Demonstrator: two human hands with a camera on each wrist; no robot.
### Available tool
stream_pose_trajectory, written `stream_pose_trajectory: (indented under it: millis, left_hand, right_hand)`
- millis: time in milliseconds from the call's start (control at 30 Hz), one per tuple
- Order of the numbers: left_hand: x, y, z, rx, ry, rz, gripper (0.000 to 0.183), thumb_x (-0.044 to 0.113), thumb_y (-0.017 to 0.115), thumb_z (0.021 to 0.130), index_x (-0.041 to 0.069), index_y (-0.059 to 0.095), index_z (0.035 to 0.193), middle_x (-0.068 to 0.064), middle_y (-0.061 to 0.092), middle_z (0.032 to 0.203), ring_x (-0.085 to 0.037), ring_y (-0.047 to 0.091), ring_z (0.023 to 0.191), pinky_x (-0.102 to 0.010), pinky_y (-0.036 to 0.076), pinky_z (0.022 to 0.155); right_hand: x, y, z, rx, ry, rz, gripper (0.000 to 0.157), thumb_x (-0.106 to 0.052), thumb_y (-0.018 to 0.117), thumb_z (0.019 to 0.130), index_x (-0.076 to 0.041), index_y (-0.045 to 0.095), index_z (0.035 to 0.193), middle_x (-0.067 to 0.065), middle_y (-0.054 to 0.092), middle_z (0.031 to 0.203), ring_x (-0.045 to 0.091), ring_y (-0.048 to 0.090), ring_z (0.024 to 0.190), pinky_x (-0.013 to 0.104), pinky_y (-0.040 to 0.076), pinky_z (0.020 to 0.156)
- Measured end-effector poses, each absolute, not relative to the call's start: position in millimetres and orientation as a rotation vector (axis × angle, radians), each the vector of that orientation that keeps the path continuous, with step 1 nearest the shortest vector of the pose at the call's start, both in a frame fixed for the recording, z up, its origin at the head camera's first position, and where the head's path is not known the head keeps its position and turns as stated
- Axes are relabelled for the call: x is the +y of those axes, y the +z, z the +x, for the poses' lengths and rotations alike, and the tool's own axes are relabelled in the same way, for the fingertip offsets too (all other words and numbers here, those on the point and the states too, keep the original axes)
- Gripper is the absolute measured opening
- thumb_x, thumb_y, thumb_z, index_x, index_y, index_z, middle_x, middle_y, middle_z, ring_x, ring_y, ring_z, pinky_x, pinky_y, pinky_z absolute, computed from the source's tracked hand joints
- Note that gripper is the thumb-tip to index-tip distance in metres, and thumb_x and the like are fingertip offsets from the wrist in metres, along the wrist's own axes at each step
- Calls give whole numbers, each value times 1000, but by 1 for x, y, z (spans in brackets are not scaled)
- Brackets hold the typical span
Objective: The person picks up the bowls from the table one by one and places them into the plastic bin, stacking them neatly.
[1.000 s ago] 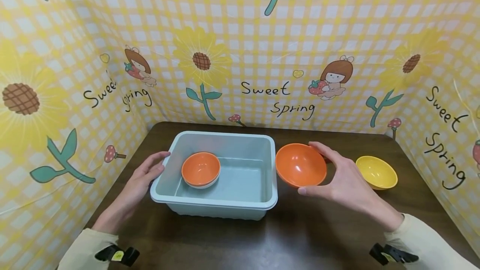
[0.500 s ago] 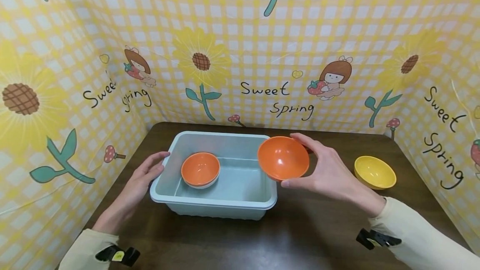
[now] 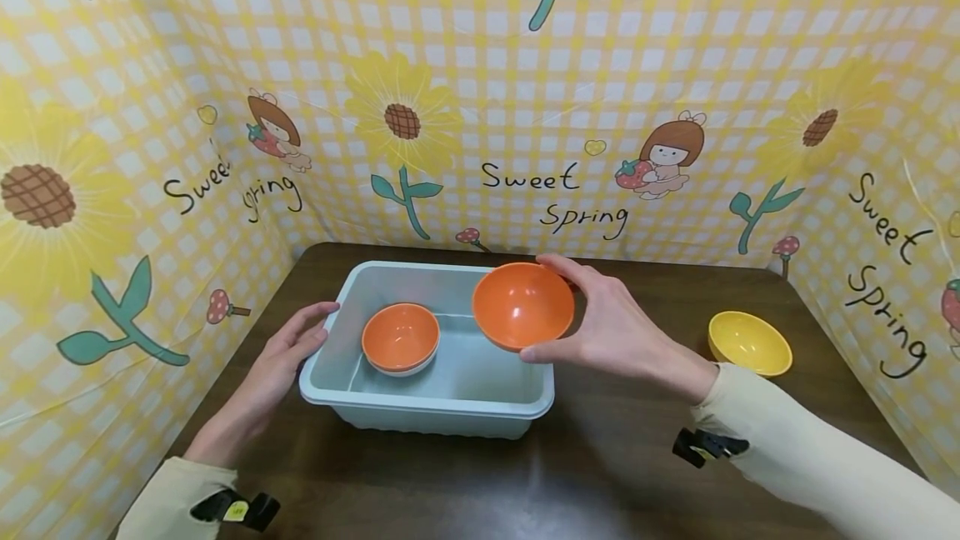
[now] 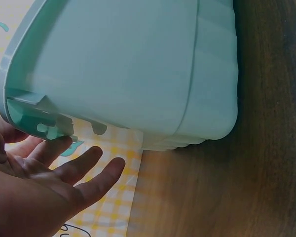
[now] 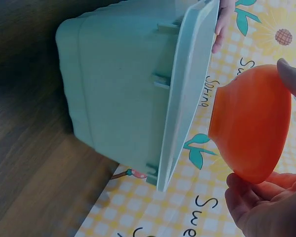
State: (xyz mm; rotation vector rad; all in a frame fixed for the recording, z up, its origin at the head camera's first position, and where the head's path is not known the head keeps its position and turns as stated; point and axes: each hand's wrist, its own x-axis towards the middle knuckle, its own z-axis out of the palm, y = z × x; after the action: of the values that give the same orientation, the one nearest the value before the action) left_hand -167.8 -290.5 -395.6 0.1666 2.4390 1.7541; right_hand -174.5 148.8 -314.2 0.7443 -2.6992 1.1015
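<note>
**Held high by the rim, over the tub (image 3: 427, 403)**

Gripping the orange bowl (image 3: 522, 307) in the right hand (image 3: 611, 325), thumb at the near side and fingers at the far side, likely to keep its base free and its mouth upward. Raised over the tub's right edge, towards the back right corner. Touching the tub's left edge with the left hand (image 3: 281, 361), fingers loosely spread rather than clenched, perhaps to steady it. Inside, near that left edge: a second bowl (image 3: 401, 336), upright, orange within and white below, impossible to tell whether single or nested. Farther out, near the right edge of the worktop (image 3: 600, 465): a yellow bowl (image 3: 750, 344), apart from both hands.
</note>
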Motion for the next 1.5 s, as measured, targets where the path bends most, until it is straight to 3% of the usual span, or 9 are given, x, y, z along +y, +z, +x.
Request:
stream_pose_trajectory:
  millis: [567, 867, 1233, 1500]
  left_hand:
    - [-292, -394, -168, 2457, 1774, 185, 55, 37, 41, 115, 11, 30, 162, -24, 42, 155, -17, 57, 116, -34, 54, 84]
    - [-292, -395, -169, 2448, 1744, 163, 56, 39, 41, 115, 13, 29, 163, -24, 36, 159, -27, 52, 122, -35, 54, 85]
    - [-292, -396, -168, 2447, 1747, 172, 57, 40, 41, 115, 13, 29, 163, -22, 38, 157, -25, 52, 121, -35, 54, 85]
    - [-291, -394, -169, 2416, 1756, 160, 57, 40, 40, 115, 13, 28, 164, -23, 36, 158, -28, 52, 122, -36, 55, 86]
  right_hand:
    - [111, -308, -204, -2652, 1141, 901, 103, -55, 96, 67, -18, 52, 153, -6, 66, 126, 12, 62, 108, 38, 56, 84]
    - [93, -305, -211, -2716, 1180, 927, 105, -54, 94, 69, -15, 47, 154, -5, 66, 122, 12, 63, 104, 34, 57, 80]
    - [71, -305, -226, -2775, 1108, 971, 108, -58, 93, 69, -16, 45, 157, -5, 65, 127, 11, 61, 107, 33, 55, 84]
    - [55, -306, -236, -2864, 1006, 923, 109, -64, 89, 69, -18, 45, 157, -1, 64, 130, 21, 54, 116, 41, 47, 95]
